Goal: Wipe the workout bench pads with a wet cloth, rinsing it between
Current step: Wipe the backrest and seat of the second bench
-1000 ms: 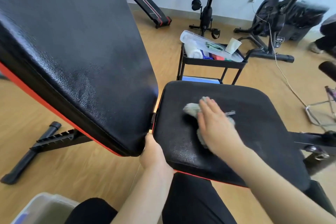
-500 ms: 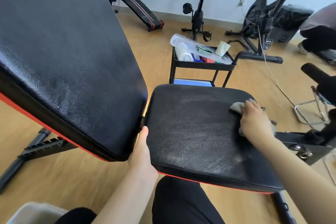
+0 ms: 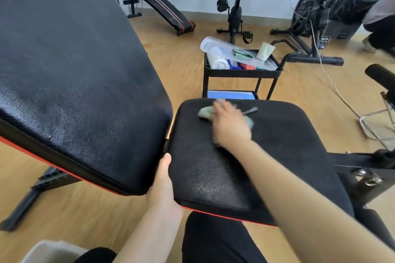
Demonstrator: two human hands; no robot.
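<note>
The black seat pad (image 3: 277, 145) with red trim lies flat in front of me. My right hand (image 3: 230, 126) lies flat on a pale green cloth (image 3: 205, 113) and presses it onto the pad's far left part; both are motion-blurred. My left hand (image 3: 162, 186) holds the pad's near left edge, thumb up in the gap beside the tilted black back pad (image 3: 74, 70); its fingers are hidden under the pad. Wet streaks shine on the near part of the seat.
A black cart (image 3: 241, 72) with a plastic lid, a paper cup and supplies stands just behind the seat. A white bin (image 3: 49, 250) sits at bottom left. Exercise bikes (image 3: 316, 10), a sit-up bench (image 3: 162, 8), a floor cable (image 3: 333, 85) and another person (image 3: 380, 17) are farther off.
My right hand has swept the cloth from the seat's right edge back to its far left part. My left hand has kept its hold on the pad edge.
</note>
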